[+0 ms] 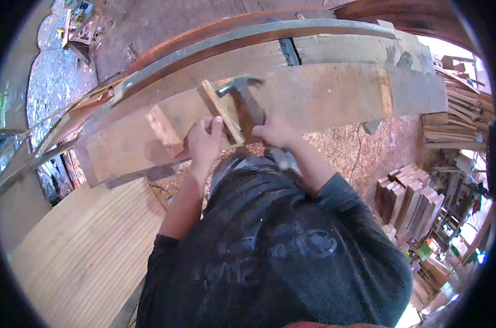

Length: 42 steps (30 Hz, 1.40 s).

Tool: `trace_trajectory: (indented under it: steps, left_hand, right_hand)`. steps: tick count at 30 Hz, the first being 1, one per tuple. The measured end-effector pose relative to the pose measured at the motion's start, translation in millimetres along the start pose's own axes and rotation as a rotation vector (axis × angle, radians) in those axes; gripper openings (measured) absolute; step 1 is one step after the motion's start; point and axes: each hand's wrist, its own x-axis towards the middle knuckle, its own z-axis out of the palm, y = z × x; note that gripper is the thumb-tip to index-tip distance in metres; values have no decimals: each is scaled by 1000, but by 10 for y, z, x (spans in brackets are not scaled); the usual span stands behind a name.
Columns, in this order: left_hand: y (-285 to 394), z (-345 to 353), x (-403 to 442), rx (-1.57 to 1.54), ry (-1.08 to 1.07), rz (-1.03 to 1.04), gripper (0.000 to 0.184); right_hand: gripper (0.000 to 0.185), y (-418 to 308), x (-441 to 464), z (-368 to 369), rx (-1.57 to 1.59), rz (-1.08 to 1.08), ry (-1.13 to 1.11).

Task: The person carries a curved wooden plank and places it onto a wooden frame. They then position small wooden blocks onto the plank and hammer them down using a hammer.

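A hammer (249, 109) is in my right hand (278, 133), its fingers wrapped round the handle and the metal head (240, 85) pointing away from me over the bench. My left hand (205, 143) is closed at the near part of a narrow wooden strip (222, 112), thumb up against it; what its curled fingers grip is partly hidden. The strip stands on the plank workbench (324, 90), its far end close to the hammer head. To the left, a short wooden block (164, 130) lies on the bench.
A long beam (259, 31) runs along the bench's far side, with a dark metal piece (289, 52) near it. Stacked wood blocks (409, 202) and boards (461, 117) are at right. A ribbed wooden panel (89, 246) is at lower left. Shavings cover the floor.
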Motion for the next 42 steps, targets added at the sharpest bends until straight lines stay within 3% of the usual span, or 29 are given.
trace_trajectory:
  steps: [1, 3, 7, 8, 10, 12, 15, 17, 19, 22, 25, 26, 28, 30, 32, 34, 38, 39, 42]
  left_hand:
    - [66, -37, -38, 43, 4, 2, 46]
    - [251, -19, -43, 104, 16, 22, 48]
    - [300, -4, 78, 456, -196, 41, 55]
    - [317, 20, 108, 523, -218, 43, 57]
    - [280, 19, 148, 570, -219, 82, 59]
    - [157, 66, 139, 529, -192, 154, 60]
    - [294, -83, 175, 500, -361, -32, 63]
    - [219, -52, 202, 624, -331, 5, 65]
    - [176, -19, 219, 589, -231, -7, 66]
    - [148, -188, 141, 394, -23, -122, 66]
    - [278, -411, 108, 364, 40, -167, 66]
    - [253, -424, 122, 379, 39, -162, 66]
    - [129, -413, 67, 422, 54, -115, 68]
    - [-22, -360, 98, 459, 120, -7, 70]
    - [61, -435, 41, 477, -4, -120, 72]
    - [43, -377, 79, 454, -41, -163, 74]
    - [31, -380, -13, 384, -36, -204, 76]
    - [111, -412, -25, 370, -56, -219, 76]
    - [67, -352, -24, 379, -68, -198, 80]
  right_hand:
    - [49, 71, -23, -81, -21, -32, 71]
    - [27, 289, -11, -354, 261, -23, 175]
    - [17, 370, 77, -783, 354, -17, 617]
    - [12, 389, 168, -704, 439, -109, 655]
    - [19, 388, 264, -270, 377, -17, 509]
    - [51, 276, 209, 125, -522, -203, 116]
    - [40, 72, 156, -80, -210, -58, 98]
    - [31, 105, 131, -456, -1, -36, 116]
    - [25, 55, 23, -750, 102, -32, 443]
    - [29, 360, 203, -1055, 389, -12, 579]
    - [37, 195, 180, -373, 210, -4, 575]
    - [40, 202, 118, -51, -127, -183, 430]
    - [42, 225, 47, 191, -425, -237, 213]
    - [41, 107, 145, 126, -367, -31, 110]
    - [40, 38, 11, -203, -149, -55, 175]
    - [34, -11, -57, -457, 28, 10, 340]
    - [25, 312, 240, -389, 171, -119, 609]
    - [28, 521, 382, -178, 52, -22, 512]
    - [49, 46, 106, 322, -533, -53, -118]
